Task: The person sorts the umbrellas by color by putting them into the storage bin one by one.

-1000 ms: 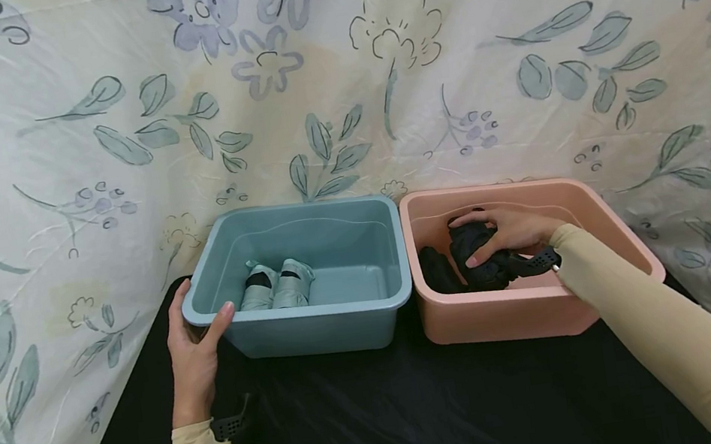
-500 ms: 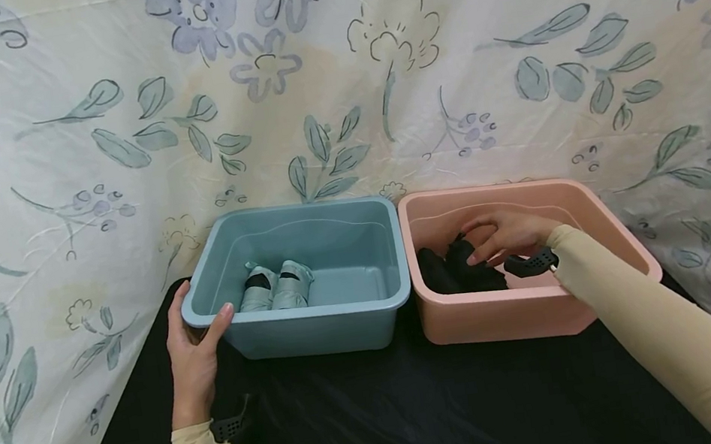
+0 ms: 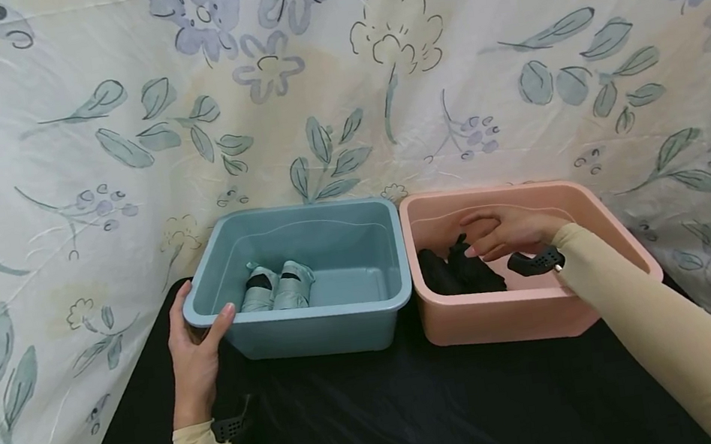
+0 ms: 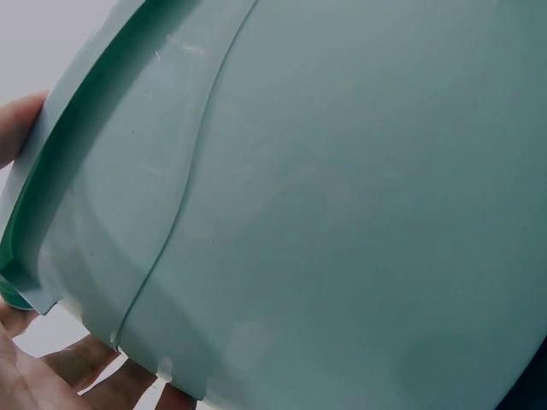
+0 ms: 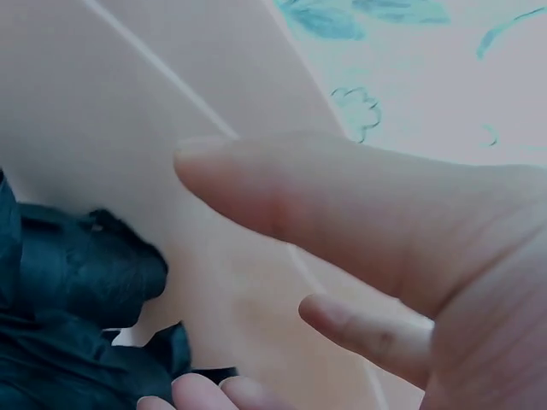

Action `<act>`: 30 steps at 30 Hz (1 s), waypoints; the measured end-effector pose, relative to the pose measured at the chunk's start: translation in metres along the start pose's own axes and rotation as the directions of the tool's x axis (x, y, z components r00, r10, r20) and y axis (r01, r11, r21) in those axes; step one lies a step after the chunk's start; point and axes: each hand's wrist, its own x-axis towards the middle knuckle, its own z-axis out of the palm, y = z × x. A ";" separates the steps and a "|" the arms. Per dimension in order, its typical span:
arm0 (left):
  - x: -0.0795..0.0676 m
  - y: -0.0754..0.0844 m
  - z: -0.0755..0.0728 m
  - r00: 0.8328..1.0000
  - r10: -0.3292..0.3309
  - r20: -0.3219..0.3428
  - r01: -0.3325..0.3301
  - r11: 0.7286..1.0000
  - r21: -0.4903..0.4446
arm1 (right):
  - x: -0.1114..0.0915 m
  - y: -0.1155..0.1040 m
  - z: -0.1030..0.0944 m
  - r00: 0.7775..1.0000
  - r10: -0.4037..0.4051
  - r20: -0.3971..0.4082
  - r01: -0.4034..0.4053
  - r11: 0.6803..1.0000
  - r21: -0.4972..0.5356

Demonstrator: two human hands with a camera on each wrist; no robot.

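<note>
My left hand (image 3: pixel 192 351) grips the left front corner of a blue plastic bin (image 3: pixel 330 332), thumb at the rim and fingers along the outside. The left wrist view shows the bin's outer wall (image 4: pixel 325 205) close up. My right hand (image 3: pixel 508 229) is inside a pink bin (image 3: pixel 499 319), fingers loosely spread and holding nothing. Just left of it lie two crinkled black rolls (image 3: pixel 477 271), side by side on the bin floor. In the right wrist view the black rolls (image 5: pixel 81 269) sit near the fingertips. Any contact with them is unclear.
Inside the blue bin, two light blue rolls with black bands (image 3: pixel 292 284) lie at the left. The bins stand next to each other on a black cloth (image 3: pixel 370 425). A floral curtain (image 3: pixel 333 66) rises right behind them.
My right hand let go of the black roll, which now lies beside the other one. The fingers have loosened and drawn slightly away. The left hand stays in place.
</note>
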 end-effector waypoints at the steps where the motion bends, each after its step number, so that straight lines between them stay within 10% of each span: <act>1: 0.000 0.000 0.000 1.000 0.001 0.001 -0.001 1.000 -0.002 | -0.002 -0.001 -0.001 1.000 -0.010 0.008 0.010 1.000 0.006; 30: 0.004 0.000 0.004 1.000 -0.025 -0.009 0.025 0.999 0.023 | -0.112 -0.017 0.046 0.915 -0.305 -0.263 0.261 0.946 -0.190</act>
